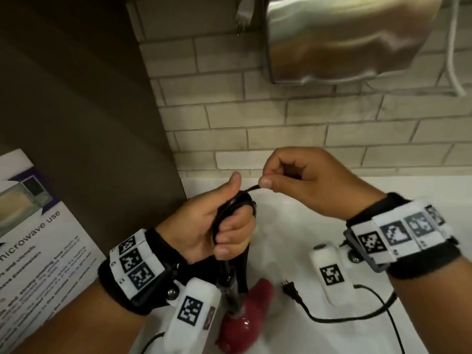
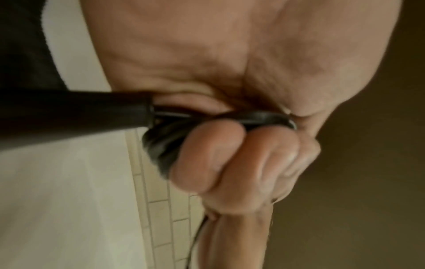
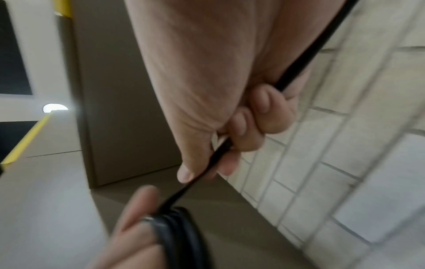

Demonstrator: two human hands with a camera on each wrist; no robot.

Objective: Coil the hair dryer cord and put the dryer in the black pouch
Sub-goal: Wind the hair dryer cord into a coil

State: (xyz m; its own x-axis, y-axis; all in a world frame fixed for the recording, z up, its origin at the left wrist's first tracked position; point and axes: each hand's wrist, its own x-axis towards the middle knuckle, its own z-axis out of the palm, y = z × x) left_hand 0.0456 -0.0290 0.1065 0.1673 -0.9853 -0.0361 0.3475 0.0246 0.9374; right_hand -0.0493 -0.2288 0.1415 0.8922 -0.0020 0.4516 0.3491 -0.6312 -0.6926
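Cord loops sit bunched in your left hand, fingers curled round them and thumb raised alongside, so the number of turns is hard to count from the head view; the left wrist view shows only a dark blurred bundle bulging past your curled fingers. Your right hand is just beside it, thumb and forefinger pinching the cord where it leaves the coil, the other fingers folded in. In the right wrist view the cord runs straight through that pinch and across your palm, then leaves the top edge of the picture.

Below your left hand, the hair dryer hangs with its black handle running up into your fist and its red body at the bottom, over the white counter. Its long axis is close to upright, handle end up; the lower end is partly covered by the white unit strapped to your left wrist and blurred, so you cannot tell which way the nozzle faces.

The plug lies on the counter to the right of the dryer, prongs pointing away from you, its cord trailing right and passing behind your right wrist unit. You cannot tell where the pouch is. A printed microwave notice, cut off at the left edge, leans beside a brown panel.
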